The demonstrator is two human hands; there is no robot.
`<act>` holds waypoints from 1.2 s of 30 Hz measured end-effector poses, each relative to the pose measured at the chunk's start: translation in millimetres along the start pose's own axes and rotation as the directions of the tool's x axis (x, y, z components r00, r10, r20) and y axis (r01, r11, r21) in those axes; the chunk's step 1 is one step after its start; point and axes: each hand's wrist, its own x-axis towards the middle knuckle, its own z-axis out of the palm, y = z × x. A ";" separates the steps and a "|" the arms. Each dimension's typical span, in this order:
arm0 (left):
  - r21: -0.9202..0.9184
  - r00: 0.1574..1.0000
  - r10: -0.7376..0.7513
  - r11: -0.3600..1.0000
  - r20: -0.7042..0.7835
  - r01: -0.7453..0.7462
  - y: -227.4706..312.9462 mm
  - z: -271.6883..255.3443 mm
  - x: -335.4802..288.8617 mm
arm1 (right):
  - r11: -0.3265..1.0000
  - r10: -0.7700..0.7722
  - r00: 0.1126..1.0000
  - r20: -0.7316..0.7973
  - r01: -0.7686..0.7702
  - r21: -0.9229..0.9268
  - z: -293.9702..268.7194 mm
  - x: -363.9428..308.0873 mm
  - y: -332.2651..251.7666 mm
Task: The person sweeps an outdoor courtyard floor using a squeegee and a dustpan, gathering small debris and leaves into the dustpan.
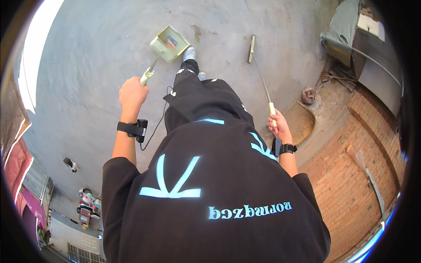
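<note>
My left hand is closed around the pale handle of a long-handled dustpan. The pale green pan hangs just above the grey concrete floor ahead of my left foot, with a small colourful wrapper lying inside it. My right hand grips the yellow end of a broom. Its thin shaft runs forward to a narrow pale head resting on the floor to the right of my feet. Both wrists wear black straps with small devices. My black top and trousers fill the middle of the view.
A brick-paved strip and low brick wall run along the right. A tied plastic bag lies near a round sunken patch. A grey metal cabinet with a cloth stands far right. Small debris lies beyond the dustpan.
</note>
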 end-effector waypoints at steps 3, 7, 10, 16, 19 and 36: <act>0.017 1.000 -0.019 1.000 0.005 0.019 1.6 -0.2 1.5 | 0.963 0.169 0.962 -0.215 -0.208 -0.174 0.8 -9.8 44.9; 0.036 1.000 -0.003 0.999 -0.017 0.004 -2.1 10.0 3.4 | 0.941 0.223 0.942 -0.249 -0.275 -0.197 -2.7 -14.2 112.2; 0.057 1.000 0.019 0.998 -0.021 -0.018 5.5 11.2 -4.1 | 0.962 0.176 0.954 -0.244 -0.219 -0.162 8.0 -18.0 152.7; 0.124 0.995 0.097 0.988 -0.032 -0.092 -1.8 27.1 7.6 | 0.968 0.091 0.969 -0.229 -0.140 -0.209 31.3 -19.6 195.2; 0.156 0.987 0.145 0.979 -0.066 -0.134 2.6 23.8 -1.3 | 0.966 0.133 0.966 -0.222 -0.177 -0.191 39.7 -23.5 212.9; 0.271 0.916 0.390 0.875 0.095 -0.401 -6.8 33.2 -5.7 | 0.947 0.301 0.929 -0.216 -0.318 -0.044 116.2 -80.9 248.9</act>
